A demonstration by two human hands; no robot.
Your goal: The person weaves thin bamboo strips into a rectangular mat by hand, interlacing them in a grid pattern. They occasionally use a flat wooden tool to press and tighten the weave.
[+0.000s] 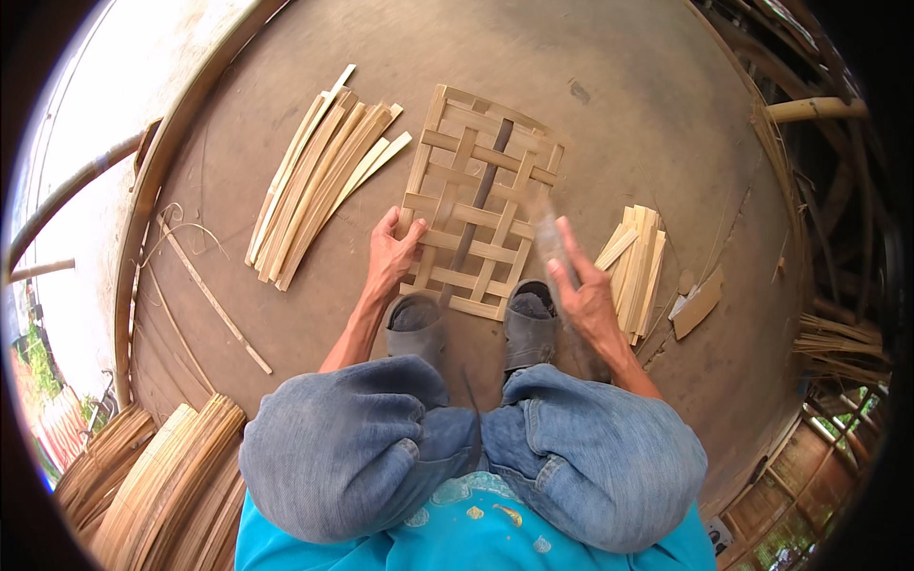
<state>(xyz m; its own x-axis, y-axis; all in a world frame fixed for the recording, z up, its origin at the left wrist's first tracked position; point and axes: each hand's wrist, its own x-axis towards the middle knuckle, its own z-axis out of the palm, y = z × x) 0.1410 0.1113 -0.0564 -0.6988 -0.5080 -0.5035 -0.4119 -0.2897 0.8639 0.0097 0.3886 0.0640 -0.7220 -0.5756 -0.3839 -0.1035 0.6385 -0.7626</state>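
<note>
A woven bamboo panel (pixel 497 221) of open lattice lies on the floor before my feet. One dark strip (pixel 487 181) runs through its middle. My left hand (pixel 390 252) grips the panel's lower left edge, thumb on top. At the panel's right side, my right hand (pixel 588 295) is closed around a flat greyish tool (pixel 548 238). Motion smears this tool; it looks like a knife blade, but its kind is unclear. Its far end overlaps the panel's right edge, and I cannot tell whether they touch.
Sandalled feet (pixel 416 324) stand at the panel's near edge. Bundled bamboo strips (pixel 319 186) lie left, with shorter strips (pixel 640 271) right beside a cardboard scrap (pixel 700 303). Thin loose sticks (pixel 214 295) lie farther left. A large strip stack (pixel 167 490) occupies the lower left.
</note>
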